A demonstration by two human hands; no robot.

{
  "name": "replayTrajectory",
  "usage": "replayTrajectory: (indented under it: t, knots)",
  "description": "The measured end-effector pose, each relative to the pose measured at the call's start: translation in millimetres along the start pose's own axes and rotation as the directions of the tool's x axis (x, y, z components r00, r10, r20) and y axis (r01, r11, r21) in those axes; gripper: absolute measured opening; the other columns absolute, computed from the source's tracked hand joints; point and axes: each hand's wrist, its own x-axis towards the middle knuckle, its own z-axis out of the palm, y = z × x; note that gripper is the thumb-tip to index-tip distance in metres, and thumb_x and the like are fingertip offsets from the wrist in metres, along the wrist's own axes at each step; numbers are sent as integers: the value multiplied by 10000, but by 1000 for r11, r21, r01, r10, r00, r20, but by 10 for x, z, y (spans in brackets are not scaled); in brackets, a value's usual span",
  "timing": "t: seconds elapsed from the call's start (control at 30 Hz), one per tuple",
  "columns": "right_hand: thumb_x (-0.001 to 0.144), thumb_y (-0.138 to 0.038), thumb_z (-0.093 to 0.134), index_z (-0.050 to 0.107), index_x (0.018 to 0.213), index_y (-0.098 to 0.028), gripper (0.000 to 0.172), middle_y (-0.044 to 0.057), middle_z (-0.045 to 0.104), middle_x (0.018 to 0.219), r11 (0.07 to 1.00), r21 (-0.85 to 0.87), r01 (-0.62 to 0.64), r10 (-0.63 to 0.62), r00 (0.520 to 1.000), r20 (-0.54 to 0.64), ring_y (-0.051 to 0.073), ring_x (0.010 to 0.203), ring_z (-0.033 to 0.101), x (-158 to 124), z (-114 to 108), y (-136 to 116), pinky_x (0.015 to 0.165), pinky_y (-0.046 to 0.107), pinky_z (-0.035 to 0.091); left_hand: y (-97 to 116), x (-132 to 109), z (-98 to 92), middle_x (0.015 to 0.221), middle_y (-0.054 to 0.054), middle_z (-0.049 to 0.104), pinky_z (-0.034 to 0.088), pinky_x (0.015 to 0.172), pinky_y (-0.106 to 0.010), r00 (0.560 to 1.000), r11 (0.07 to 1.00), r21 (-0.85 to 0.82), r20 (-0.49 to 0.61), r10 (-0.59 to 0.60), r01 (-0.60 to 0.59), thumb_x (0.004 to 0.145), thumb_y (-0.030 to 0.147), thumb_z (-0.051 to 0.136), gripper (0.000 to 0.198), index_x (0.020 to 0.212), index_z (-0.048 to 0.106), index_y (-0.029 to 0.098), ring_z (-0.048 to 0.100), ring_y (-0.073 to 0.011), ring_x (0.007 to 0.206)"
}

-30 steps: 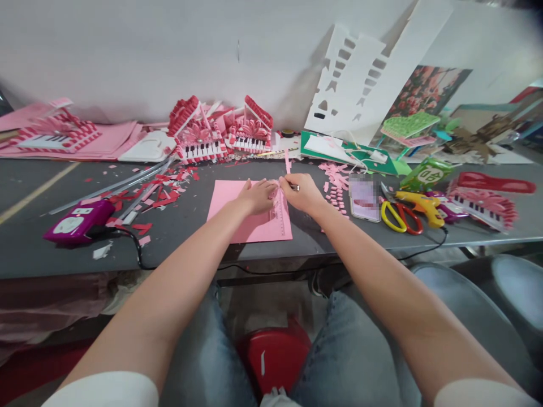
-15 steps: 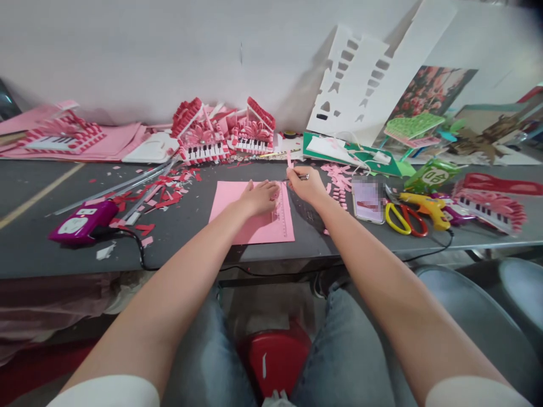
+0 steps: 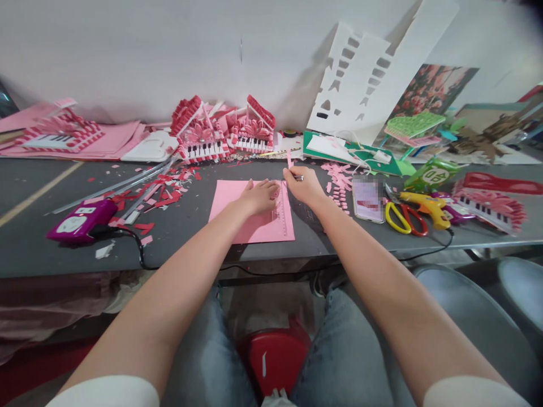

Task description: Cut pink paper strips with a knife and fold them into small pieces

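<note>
My left hand (image 3: 262, 196) lies with its fingers stretched out over a clear ruler (image 3: 283, 220). The ruler runs along the right part of a pink sheet (image 3: 224, 212) on the dark table. At the sheet's upper right corner, my right hand (image 3: 304, 183) has its fingers closed round a slim tool (image 3: 301, 178). Only a small dark and silver part of it shows, so its kind is unclear. Just beyond these fingers, a narrow pink strip (image 3: 289, 157) points away from me.
Pink paper scraps (image 3: 339, 178), a phone (image 3: 368, 200), scissors (image 3: 405, 219) and a yellow glue gun (image 3: 428, 209) lie to the right. On the left are red scraps (image 3: 165, 195) and a purple device (image 3: 82, 220) with a black cable. Pink paper pianos (image 3: 203, 150) stand along the wall.
My right hand has shifted slightly left, toward the top end of the ruler. The left hand, ruler and pink sheet stay essentially where they were.
</note>
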Motion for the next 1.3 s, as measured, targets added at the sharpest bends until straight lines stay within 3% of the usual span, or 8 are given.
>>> replayTrajectory:
  t: [0.67, 1.0, 1.17, 1.3]
  knots:
    - [989, -285, 526, 307, 574, -228, 472, -33, 321, 568, 1000, -8, 19, -19, 1000, -3, 132, 601, 279, 14, -2, 6, 622, 327, 248, 20, -24, -8, 1791, -31, 210, 54, 1325, -632, 1000, 1000, -14, -5, -5, 5, 995, 310, 397, 708, 1693, 292, 264, 161, -284, 1662]
    - [972, -264, 529, 296, 564, -227, 472, -20, 335, 567, 998, -19, 66, -65, 997, 50, 137, 603, 296, 39, -32, -4, 629, 338, 250, -1, 4, 14, 1797, -18, 181, 50, 1322, -632, 1000, 1000, 15, 6, -6, 6, 1010, 330, 373, 696, 1696, 267, 288, 144, -247, 1666]
    - [971, -274, 527, 386, 549, -220, 449, 1, 427, 552, 998, 10, 62, -63, 992, 110, 146, 603, 376, 26, -117, -21, 625, 329, 303, -16, 21, 33, 1793, -35, 204, 58, 1320, -643, 1000, 1000, 16, 0, 1, -1, 1001, 337, 384, 716, 1701, 258, 251, 138, -285, 1666]
    - [976, -401, 569, 524, 598, -223, 420, 28, 502, 559, 996, 94, -1, -11, 992, 126, 181, 641, 472, 41, -184, 35, 634, 323, 393, -2, 5, 18, 1788, -23, 233, 70, 1319, -648, 1000, 1000, 13, -2, 0, 0, 1009, 334, 379, 682, 1683, 303, 264, 157, -294, 1662]
